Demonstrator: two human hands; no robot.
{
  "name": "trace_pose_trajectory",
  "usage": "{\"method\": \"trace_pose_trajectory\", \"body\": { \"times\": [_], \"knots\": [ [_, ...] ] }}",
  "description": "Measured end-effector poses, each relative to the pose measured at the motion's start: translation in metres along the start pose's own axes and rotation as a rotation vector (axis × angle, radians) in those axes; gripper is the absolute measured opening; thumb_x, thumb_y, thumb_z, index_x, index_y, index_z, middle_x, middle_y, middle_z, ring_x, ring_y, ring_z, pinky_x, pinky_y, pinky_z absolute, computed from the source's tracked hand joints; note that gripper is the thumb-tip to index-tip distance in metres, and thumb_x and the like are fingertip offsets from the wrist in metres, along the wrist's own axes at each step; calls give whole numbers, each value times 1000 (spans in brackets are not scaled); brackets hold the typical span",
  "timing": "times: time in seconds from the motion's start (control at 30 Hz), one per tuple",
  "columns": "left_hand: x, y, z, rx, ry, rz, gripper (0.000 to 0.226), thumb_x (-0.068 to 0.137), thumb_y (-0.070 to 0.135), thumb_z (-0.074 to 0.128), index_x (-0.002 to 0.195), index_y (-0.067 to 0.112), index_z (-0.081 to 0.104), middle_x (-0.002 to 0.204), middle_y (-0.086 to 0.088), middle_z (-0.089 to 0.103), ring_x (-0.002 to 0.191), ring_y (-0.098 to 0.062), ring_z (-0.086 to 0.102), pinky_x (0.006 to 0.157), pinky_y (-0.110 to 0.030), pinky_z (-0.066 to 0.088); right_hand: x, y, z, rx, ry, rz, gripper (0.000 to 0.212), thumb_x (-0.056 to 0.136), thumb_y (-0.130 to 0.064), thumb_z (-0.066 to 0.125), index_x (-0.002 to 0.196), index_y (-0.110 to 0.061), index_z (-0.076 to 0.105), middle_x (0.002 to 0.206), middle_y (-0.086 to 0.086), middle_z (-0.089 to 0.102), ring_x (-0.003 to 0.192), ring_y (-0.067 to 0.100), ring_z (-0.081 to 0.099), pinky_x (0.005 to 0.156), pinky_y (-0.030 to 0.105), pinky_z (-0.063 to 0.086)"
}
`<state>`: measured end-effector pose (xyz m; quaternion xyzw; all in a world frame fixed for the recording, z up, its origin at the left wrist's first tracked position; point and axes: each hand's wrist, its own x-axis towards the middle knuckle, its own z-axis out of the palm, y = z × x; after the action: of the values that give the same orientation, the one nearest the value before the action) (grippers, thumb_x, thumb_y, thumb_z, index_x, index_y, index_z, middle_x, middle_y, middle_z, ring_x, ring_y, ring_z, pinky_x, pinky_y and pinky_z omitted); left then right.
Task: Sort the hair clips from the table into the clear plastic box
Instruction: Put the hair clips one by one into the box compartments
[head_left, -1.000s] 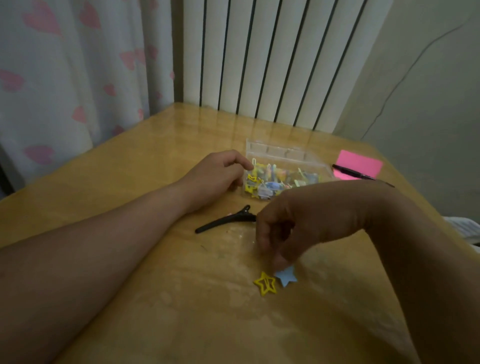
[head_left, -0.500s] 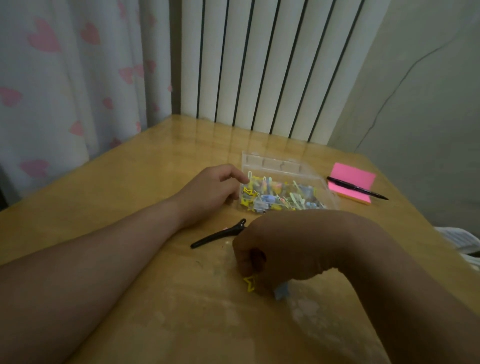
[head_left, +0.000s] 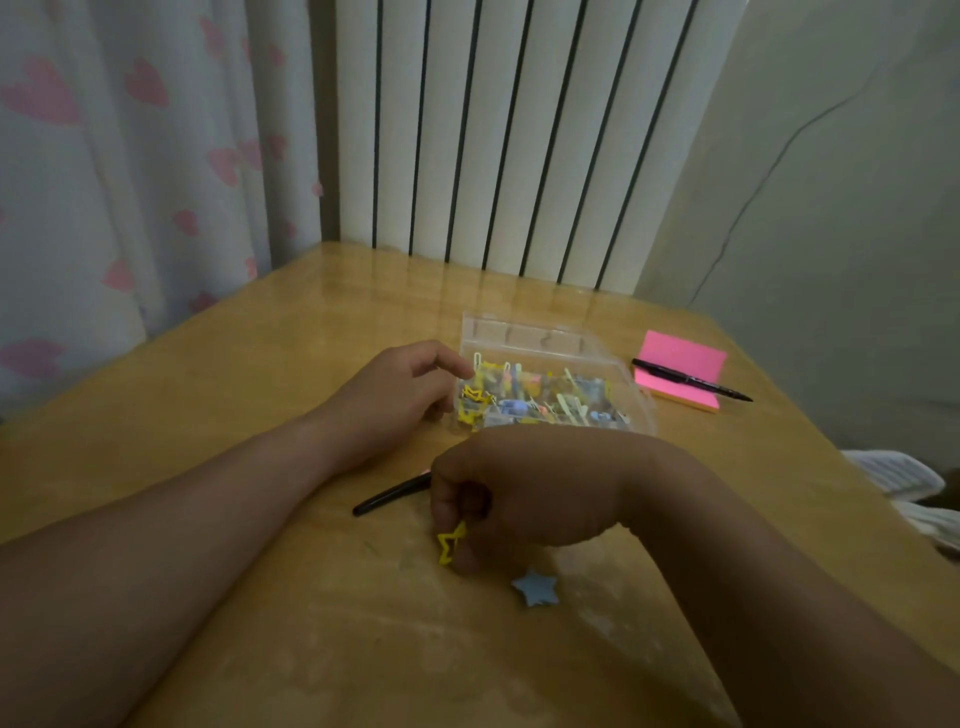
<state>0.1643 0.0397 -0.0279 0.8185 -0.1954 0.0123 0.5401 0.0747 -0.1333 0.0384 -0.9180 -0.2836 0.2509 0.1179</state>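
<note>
Right hand (head_left: 519, 499): grip pinched on the yellow star-shaped outline hair clip (head_left: 451, 543), just above the wooden counter (head_left: 260, 389). At 12 o'clock, the clear plastic box (head_left: 550, 338) holds many clips. The left hand (head_left: 400, 395), fingers relaxed, touches it. The blue star-shaped hair clip (head_left: 535, 588) at 5 o'clock and the long black hair clip (head_left: 389, 496) at 10 o'clock are not yet sorted.

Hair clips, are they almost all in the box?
Nearly. Many colourful clips already lie in the clear plastic box. The right hand pinches the yellow star clip. The blue star clip and the black clip lie on the table, waiting.
</note>
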Motion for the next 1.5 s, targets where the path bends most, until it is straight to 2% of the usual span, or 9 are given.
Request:
{"method": "trace_pose_trajectory", "body": {
  "times": [0.2, 0.33, 0.43, 0.57, 0.7, 0.87, 1.17, 1.33, 1.5],
  "knots": [
    [-2, 1, -1, 3, -7, -5, 25, 99, 9, 57, 110, 22, 75, 79, -2, 69, 74, -10, 64, 78, -30, 54, 4, 9, -2, 63, 61, -81, 13, 95, -32, 76, 106, -26, 71, 87, -14, 64, 75, -5, 58, 68, 14, 47],
    [-1, 1, -1, -1, -15, -9, 25, 97, 15, 57, 109, 28, 76, 81, -1, 71, 79, -13, 67, 86, -39, 57, -11, 32, -22, 268, 271, -96, 4, 96, -26, 73, 100, -25, 72, 96, -5, 71, 92, 13, 67, 90, 41, 58],
    [-1, 2, 0, 17, 0, -33, 25, 100, 14, 58, 108, 30, 76, 84, -2, 72, 82, -15, 69, 87, -39, 57, -22, 60, -34, 476, 620, 1, 1, 96, -20, 73, 96, -19, 72, 86, -4, 72, 77, 8, 66, 74, 33, 54],
    [0, 1, 0, 13, -1, -46, 24, 101, 17, 59, 106, 32, 76, 85, 0, 73, 84, -15, 69, 91, -42, 57, -15, 87, -31, 314, 917, 287, 7, 95, -22, 76, 90, -20, 71, 80, -3, 70, 69, 11, 63, 62, 25, 47],
    [0, -2, 0, 11, -5, -46, 22, 100, 20, 59, 106, 33, 76, 87, -3, 74, 90, -22, 71, 94, -47, 59, 6, 80, -17, 187, 881, 286, 7, 96, -23, 73, 90, -27, 71, 86, -10, 71, 74, 9, 69, 67, 31, 61],
    [0, -2, 1, 8, -4, -38, 23, 99, 19, 60, 106, 34, 75, 85, -4, 73, 90, -27, 70, 95, -51, 58, 26, 73, -8, 53, 872, 295, 9, 98, -22, 66, 98, -26, 74, 93, -10, 70, 86, 8, 66, 82, 39, 61],
    [0, -2, 2, 12, 3, -47, 23, 99, 17, 60, 104, 33, 75, 80, -1, 72, 82, -22, 69, 91, -49, 56, 8, 72, -22, 189, 871, 241, 13, 102, -24, 65, 103, -26, 78, 92, -14, 72, 84, 1, 66, 74, 25, 54],
    [-1, 0, 2, 15, 10, -36, 23, 98, 11, 60, 105, 26, 76, 76, 0, 70, 75, -14, 65, 83, -40, 55, -25, 56, -34, 227, 506, 125, 6, 99, -27, 70, 97, -29, 76, 82, -11, 74, 73, -1, 68, 73, 23, 52],
    [-5, 6, 2, 21, 2, -30, 22, 98, 10, 58, 108, 21, 74, 78, -3, 72, 75, -14, 66, 81, -34, 54, -41, 41, -24, 149, 170, 118, 6, 97, -29, 72, 102, -31, 75, 95, -11, 75, 83, 2, 69, 80, 26, 56]
  ]
}}
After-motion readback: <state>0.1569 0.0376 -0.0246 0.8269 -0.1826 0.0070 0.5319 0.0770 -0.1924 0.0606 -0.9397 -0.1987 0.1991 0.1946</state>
